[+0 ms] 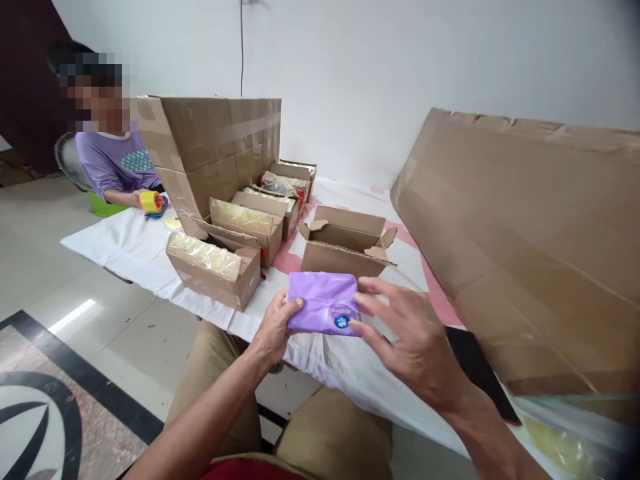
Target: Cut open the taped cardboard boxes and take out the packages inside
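A purple plastic packet point(323, 301) with a round blue sticker is held just above the near edge of the white-covered table point(130, 247). My left hand point(273, 328) grips the packet's left end, thumb on top. My right hand point(407, 337) touches its right end with the fingers spread over the corner by the sticker. Right behind the packet stands an open, empty small cardboard box point(345, 248) with its flaps up.
Left of the empty box, a row of small boxes point(220, 263) holds clear-wrapped contents. A big carton point(210, 147) stands behind them. A large flattened cardboard sheet point(530, 240) leans at the right. A dark flat object point(475, 370) lies by my right wrist. A person in purple sits at the far left with a tape dispenser point(151, 202).
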### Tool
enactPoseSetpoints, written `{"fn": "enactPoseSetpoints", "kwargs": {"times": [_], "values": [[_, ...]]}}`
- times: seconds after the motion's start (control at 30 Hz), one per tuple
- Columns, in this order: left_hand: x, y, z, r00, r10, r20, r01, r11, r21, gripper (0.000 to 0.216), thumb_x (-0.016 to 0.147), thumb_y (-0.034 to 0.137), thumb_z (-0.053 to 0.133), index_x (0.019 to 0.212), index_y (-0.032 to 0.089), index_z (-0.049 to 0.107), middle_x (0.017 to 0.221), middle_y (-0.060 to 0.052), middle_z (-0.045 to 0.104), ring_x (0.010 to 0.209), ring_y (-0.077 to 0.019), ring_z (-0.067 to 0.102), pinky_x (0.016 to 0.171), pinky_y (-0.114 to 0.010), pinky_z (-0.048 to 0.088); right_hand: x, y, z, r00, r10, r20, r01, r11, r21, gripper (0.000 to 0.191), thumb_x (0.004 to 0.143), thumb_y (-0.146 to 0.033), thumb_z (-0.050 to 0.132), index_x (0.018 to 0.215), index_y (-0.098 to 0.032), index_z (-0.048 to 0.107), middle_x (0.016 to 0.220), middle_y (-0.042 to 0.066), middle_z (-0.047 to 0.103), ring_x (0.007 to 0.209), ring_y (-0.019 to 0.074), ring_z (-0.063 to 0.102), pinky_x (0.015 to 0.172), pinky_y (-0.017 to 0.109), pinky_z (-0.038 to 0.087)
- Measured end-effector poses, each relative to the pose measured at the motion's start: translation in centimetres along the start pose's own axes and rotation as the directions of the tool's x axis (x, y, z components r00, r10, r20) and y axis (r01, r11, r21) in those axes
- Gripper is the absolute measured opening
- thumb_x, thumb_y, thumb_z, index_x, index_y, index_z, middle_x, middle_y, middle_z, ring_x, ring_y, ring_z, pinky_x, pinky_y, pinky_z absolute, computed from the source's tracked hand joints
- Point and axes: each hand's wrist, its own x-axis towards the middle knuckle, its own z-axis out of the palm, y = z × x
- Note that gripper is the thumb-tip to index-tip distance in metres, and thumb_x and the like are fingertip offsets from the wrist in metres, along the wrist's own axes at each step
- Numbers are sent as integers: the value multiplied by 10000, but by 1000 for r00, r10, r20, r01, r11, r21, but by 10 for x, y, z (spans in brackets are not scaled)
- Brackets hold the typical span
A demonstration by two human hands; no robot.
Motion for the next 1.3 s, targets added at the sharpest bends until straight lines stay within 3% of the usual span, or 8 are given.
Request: {"fn": "enactPoseSetpoints", "kwargs": {"times": [0.1,0.2,0.37,0.53,0.77,0.93,1.13,1.3], "values": [[-1,2,0,998,57,30,-56,998,-22,703,615,463,919,1174,153,626,923,-21,714,710,-126,638,646,-236,511,-22,13,3,909,409,78,-412,858,307,529,960,-536,634,1403,-250,593,1416,141,641,1243,313,652,930,445,574],[-4,2,10,985,91,148,-92,996,-1,727,670,496,895,1246,150,617,976,-54,741,798,-170,688,714,-261,519,-34,18,15,750,575,327,-641,511,573,704,904,-645,645,1471,-248,518,1379,136,672,1207,305,683,915,420,601],[-8,12,7,947,78,311,-115,988,103,759,711,515,854,1344,188,594,1227,-112,702,1085,-272,683,912,-358,514,-38,3,35,617,711,338,-644,209,736,679,767,-596,810,1319,-256,609,1271,111,729,1139,299,712,878,371,616],[-37,39,-52,954,-2,301,-107,932,345,785,690,407,852,1389,190,567,1286,-141,654,1161,-309,635,951,-414,506,-48,-31,61,609,640,469,-667,94,739,738,790,-531,812,1426,-283,530,1332,120,699,1132,290,715,876,377,618],[-81,64,-167,970,96,224,-208,807,552,823,697,239,728,1481,190,483,1400,-125,629,1292,-313,585,1012,-370,509,-35,-107,136,740,388,549,-661,266,702,768,776,-315,774,1486,-253,488,1419,131,640,1065,252,702,912,412,610],[-67,96,-232,928,358,103,-313,600,736,840,646,205,665,1471,170,514,1435,-122,636,1335,-334,574,1095,-407,496,6,-153,208,897,335,289,-432,522,736,784,821,-266,719,1540,-214,410,1475,154,587,1230,285,638,967,433,597],[-11,107,-264,855,515,-56,-241,491,837,585,665,248,611,1240,148,664,1138,-84,764,1042,-267,705,982,-418,558,33,-160,270,971,239,34,-231,883,409,707,908,-264,647,1553,-137,388,1381,209,626,1231,350,614,998,525,538],[-8,75,-265,825,560,-71,-229,447,865,537,729,265,612,1258,175,636,1042,-62,743,964,-230,694,921,-404,566,17,-146,261,950,296,105,-311,930,196,466,955,-310,619,1381,-132,550,1125,173,733,963,308,676,841,434,510]]}}
